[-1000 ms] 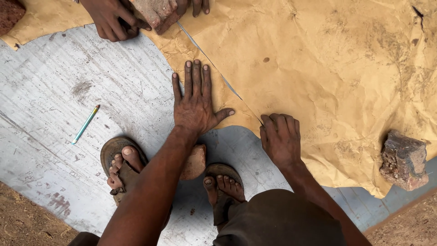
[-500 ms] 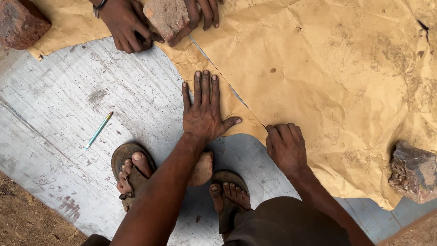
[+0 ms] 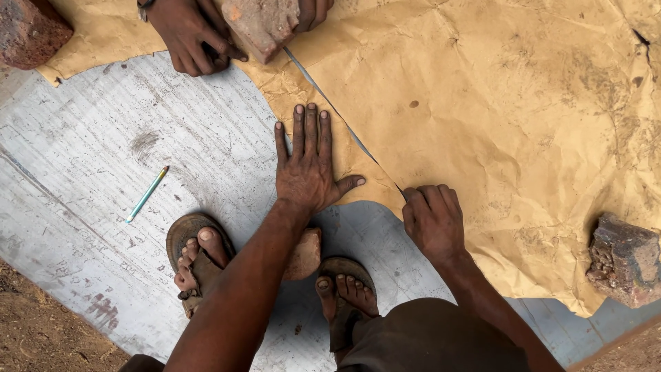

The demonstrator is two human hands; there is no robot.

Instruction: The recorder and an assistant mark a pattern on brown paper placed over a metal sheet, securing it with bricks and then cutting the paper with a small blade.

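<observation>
Left grip [image 3: 308, 169] released, palm flat on brown paper [image 3: 509, 131], right grip [image 3: 432, 222] clenched at the cut's end

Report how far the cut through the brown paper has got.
Done: a slit runs through the brown paper from the brick at the top down to the right hand. In hand: the left hand presses the strip flat beside it; the right hand's fingers curl at the slit's end, any tool hidden. Left: seemingly only a short bit to the paper's lower edge.
</observation>
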